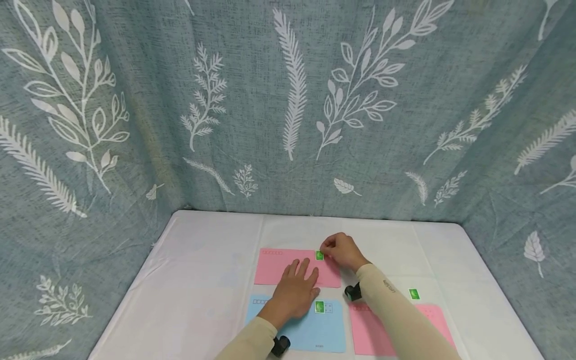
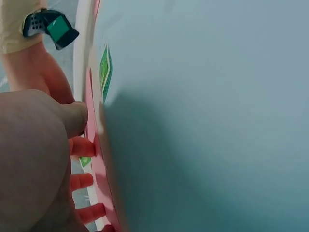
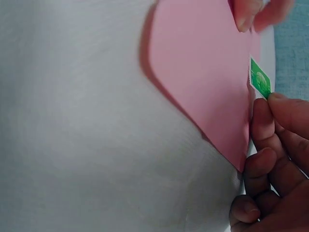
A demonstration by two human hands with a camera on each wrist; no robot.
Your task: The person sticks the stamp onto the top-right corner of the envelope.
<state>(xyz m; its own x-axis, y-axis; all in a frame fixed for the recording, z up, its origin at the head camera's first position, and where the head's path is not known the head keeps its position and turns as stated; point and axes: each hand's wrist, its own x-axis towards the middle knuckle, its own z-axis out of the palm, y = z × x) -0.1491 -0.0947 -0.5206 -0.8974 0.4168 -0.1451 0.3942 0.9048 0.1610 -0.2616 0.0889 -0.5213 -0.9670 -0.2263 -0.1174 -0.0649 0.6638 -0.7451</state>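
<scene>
A green stamp with a white perforated edge [image 1: 319, 255] is pinched between the thumb and index finger of my right hand [image 1: 344, 251]. It overlaps the upper right part of a pink envelope [image 1: 281, 271], and the right wrist view shows the stamp [image 3: 260, 79] tilted at my fingertips. My left hand [image 1: 294, 294] rests with spread, straight fingers on the lower middle of that pink envelope. Its palm and wrist are over a blue envelope [image 1: 315, 332], which carries another green stamp [image 1: 319, 307] at its upper right.
A second pink envelope [image 1: 371, 332] lies at the right, partly hidden under my right forearm. Just beyond its top edge is another green stamp [image 1: 414, 294]. White cloth [image 1: 202, 280] covers the table, and a leaf-patterned curtain [image 1: 252, 100] hangs behind and at both sides.
</scene>
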